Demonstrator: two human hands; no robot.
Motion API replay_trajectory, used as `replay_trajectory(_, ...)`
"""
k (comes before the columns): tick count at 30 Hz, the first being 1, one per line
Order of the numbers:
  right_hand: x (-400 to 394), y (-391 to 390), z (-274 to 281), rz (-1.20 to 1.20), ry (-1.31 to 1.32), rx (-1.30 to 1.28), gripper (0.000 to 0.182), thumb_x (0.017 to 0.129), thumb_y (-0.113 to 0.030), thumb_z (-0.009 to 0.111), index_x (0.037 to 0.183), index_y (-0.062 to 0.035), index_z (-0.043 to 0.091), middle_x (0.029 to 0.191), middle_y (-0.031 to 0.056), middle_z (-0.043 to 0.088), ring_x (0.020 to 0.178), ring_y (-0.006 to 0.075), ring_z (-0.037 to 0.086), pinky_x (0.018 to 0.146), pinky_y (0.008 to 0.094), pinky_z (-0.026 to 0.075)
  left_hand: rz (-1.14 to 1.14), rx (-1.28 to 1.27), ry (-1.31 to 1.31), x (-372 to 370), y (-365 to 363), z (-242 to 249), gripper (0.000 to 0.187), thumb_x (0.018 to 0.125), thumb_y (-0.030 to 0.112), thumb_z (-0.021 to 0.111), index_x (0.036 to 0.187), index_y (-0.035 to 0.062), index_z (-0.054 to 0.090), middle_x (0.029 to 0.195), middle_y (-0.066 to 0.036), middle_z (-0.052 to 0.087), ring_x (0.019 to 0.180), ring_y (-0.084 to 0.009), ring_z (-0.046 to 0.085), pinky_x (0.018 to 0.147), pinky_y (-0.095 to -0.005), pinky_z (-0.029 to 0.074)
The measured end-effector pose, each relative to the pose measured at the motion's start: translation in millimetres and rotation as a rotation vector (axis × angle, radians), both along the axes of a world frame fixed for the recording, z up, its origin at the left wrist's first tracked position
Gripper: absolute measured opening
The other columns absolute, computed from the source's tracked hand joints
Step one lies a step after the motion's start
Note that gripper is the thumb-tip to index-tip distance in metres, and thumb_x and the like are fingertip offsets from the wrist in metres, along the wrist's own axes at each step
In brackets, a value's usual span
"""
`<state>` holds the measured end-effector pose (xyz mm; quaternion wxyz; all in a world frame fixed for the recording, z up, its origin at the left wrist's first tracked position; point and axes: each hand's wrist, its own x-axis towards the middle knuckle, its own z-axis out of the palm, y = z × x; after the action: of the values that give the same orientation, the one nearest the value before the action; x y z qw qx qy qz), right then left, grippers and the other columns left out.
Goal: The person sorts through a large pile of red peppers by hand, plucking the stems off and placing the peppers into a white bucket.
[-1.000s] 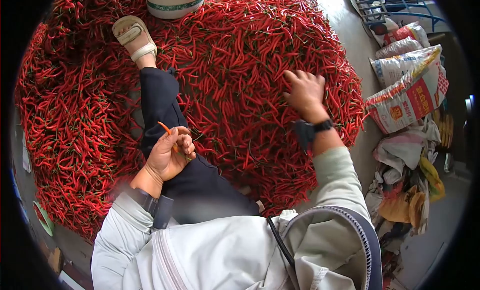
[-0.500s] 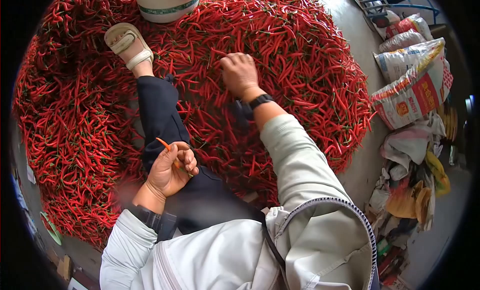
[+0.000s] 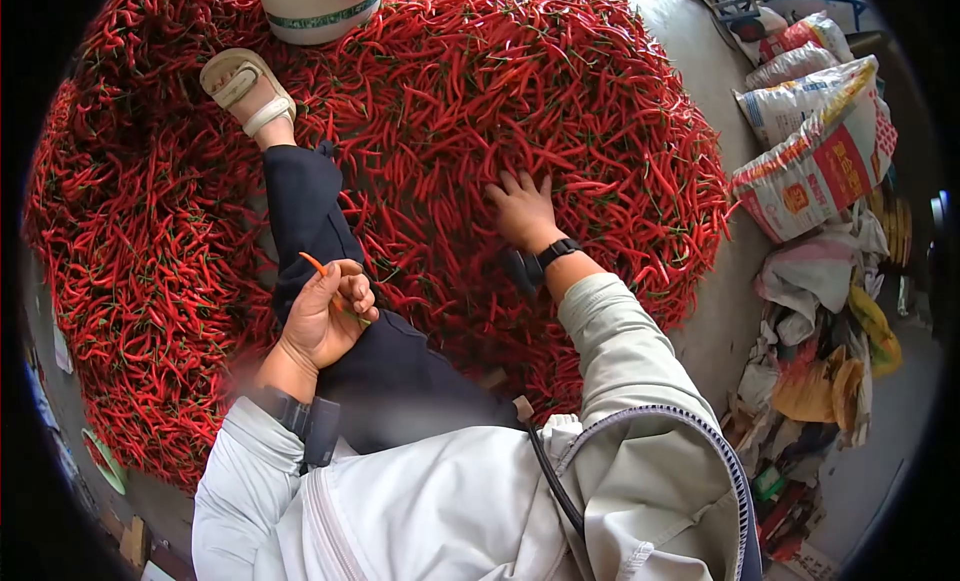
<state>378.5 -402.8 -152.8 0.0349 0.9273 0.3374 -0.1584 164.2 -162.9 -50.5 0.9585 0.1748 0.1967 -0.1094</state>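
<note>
A slim orange pepper (image 3: 314, 265), tapering to a point, is sticking up from the left hand (image 3: 325, 311), above a dark trouser leg (image 3: 308, 206). Thumb and curled fingers are pinching it, with more orange showing between them. Around it, red peppers (image 3: 160, 281) are lying heaped, glossy, thin and slightly bent, many showing green stems. The right hand (image 3: 526, 216) is reaching over the heap, fingers spread; whether they are touching it, I cannot tell. Beyond, a white bucket (image 3: 325, 19) is standing by the heap.
</note>
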Motion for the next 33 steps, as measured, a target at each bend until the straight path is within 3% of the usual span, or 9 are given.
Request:
replay_trajectory(6,-21.2,-21.3,37.1,0.123,0.006,0.045,0.025,0.073,-0.023,0.053,0.094,-0.0169,0.066,0.127,0.0105,0.046,0.118,0.0329,0.041,0.099,0.0638,0.017,0.011,0.000,-0.007,-2.5,0.7,2.0,0.026,0.091,0.029,0.046,0.101,0.0071,0.056,0.078,-0.006,0.056,0.073,-0.0165,0.054,0.069,-0.0319,0.047)
replay_trajectory(8,-4.7,-12.8,54.2,0.074,0.272,-0.157,0.019,0.072,-0.023,0.053,0.084,-0.0146,0.065,0.099,0.0121,0.062,0.095,0.0323,0.058,0.095,0.0643,0.024,-0.019,0.033,-0.024,-3.3,1.8,1.9,0.026,0.092,0.030,0.043,0.101,0.0103,0.057,0.079,-0.004,0.054,0.074,-0.0152,0.051,0.071,-0.0313,0.045)
replay_trajectory(9,6.4,-21.1,38.0,0.054,0.152,0.131,0.016,0.073,-0.023,0.052,0.077,-0.0119,0.063,0.075,0.0125,0.064,0.075,0.0343,0.061,0.084,0.0571,0.039,-0.015,0.029,-0.022,-3.2,2.0,1.3,0.026,0.092,0.030,0.043,0.101,0.0103,0.057,0.079,-0.004,0.054,0.074,-0.0152,0.051,0.071,-0.0313,0.045)
replay_trajectory(11,29.0,-16.1,44.1,-0.150,-0.060,0.439,0.016,0.074,-0.022,0.052,0.075,-0.0098,0.063,0.077,0.0146,0.062,0.073,0.0359,0.059,0.065,0.0436,0.049,-0.025,0.026,-0.034,-3.0,2.8,-0.3,0.026,0.092,0.030,0.043,0.101,0.0101,0.057,0.079,-0.003,0.054,0.074,-0.0154,0.051,0.071,-0.0317,0.045)
replay_trajectory(13,60.4,-6.4,37.3,-0.307,-0.139,0.588,0.016,0.074,-0.020,0.056,0.083,-0.0100,0.064,0.084,0.0146,0.063,0.081,0.0333,0.059,0.072,0.0411,0.048,-0.007,0.013,-0.013,0.0,2.2,2.7,0.026,0.092,0.030,0.045,0.101,0.0080,0.056,0.079,-0.005,0.055,0.072,-0.0158,0.053,0.070,-0.0319,0.047)
replay_trajectory(16,76.1,27.6,32.6,-0.419,-0.037,0.123,0.066,0.068,-0.031,0.067,0.127,-0.0199,0.041,0.122,0.0057,0.050,0.116,0.0298,0.042,0.097,0.0508,0.031,0.031,0.015,0.011,-2.3,3.1,2.1,0.026,0.091,0.029,0.048,0.099,0.0053,0.055,0.078,-0.005,0.056,0.070,-0.0159,0.054,0.068,-0.0319,0.048)
replay_trajectory(18,66.4,36.6,12.0,-0.343,-0.066,0.076,0.083,0.064,-0.033,0.071,0.134,-0.0230,0.028,0.131,0.0024,0.042,0.123,0.0311,0.032,0.100,0.0583,0.020,-0.004,0.035,-0.018,-3.1,4.6,0.8,0.026,0.091,0.030,0.047,0.100,0.0086,0.057,0.078,-0.003,0.053,0.072,-0.0153,0.052,0.071,-0.0322,0.046)
replay_trajectory(23,43.8,6.7,-14.7,-0.037,-0.111,0.088,0.037,0.069,-0.023,0.060,0.105,-0.0212,0.057,0.106,0.0028,0.058,0.109,0.0335,0.045,0.094,0.0497,0.034,-0.007,0.042,-0.024,-3.9,6.6,-0.6,0.026,0.091,0.029,0.047,0.100,0.0073,0.057,0.077,-0.004,0.054,0.071,-0.0156,0.053,0.070,-0.0319,0.047)
replay_trajectory(33,-32.5,-99.7,51.1,0.241,-0.083,-0.138,0.020,0.072,-0.019,0.056,0.090,-0.0193,0.065,0.113,-0.0006,0.053,0.125,0.0296,0.031,0.103,0.0552,0.021,0.037,0.104,0.022,-13.7,3.4,0.2,0.023,0.091,0.026,0.048,0.097,0.0045,0.055,0.076,-0.004,0.057,0.067,-0.0138,0.055,0.066,-0.0305,0.048)
